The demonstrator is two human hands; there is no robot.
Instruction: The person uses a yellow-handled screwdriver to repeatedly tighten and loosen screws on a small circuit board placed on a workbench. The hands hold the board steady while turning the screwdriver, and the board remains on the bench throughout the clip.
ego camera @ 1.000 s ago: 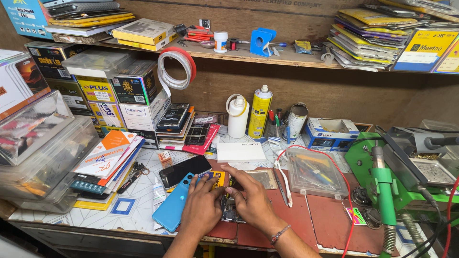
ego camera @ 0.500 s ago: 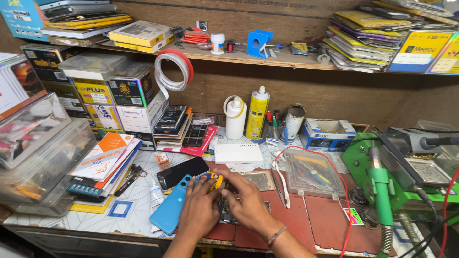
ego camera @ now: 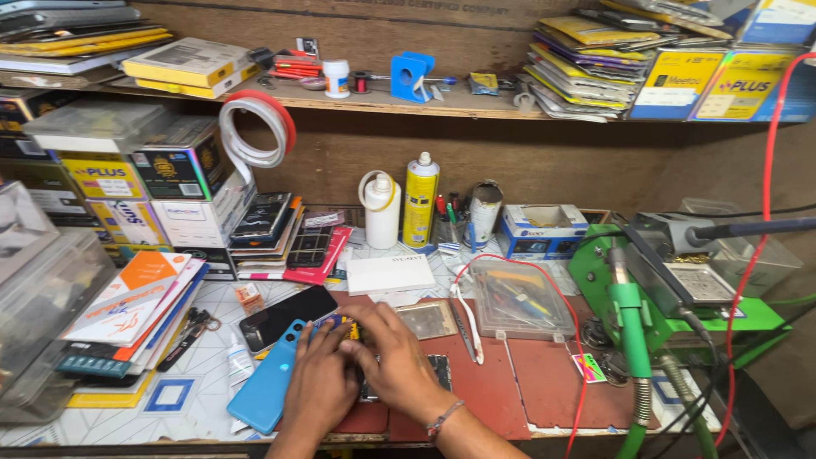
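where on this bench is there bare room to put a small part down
Bare red mat lies between the right hand and the green station, below the clear plastic tray. A white tiled patch sits left of the blue phone cover. The back row and left stacks are crowded.

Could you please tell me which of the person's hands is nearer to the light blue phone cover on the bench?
The left. The left hand lies right against the light blue phone cover, at its right edge. The right hand is further right, beyond the left hand.
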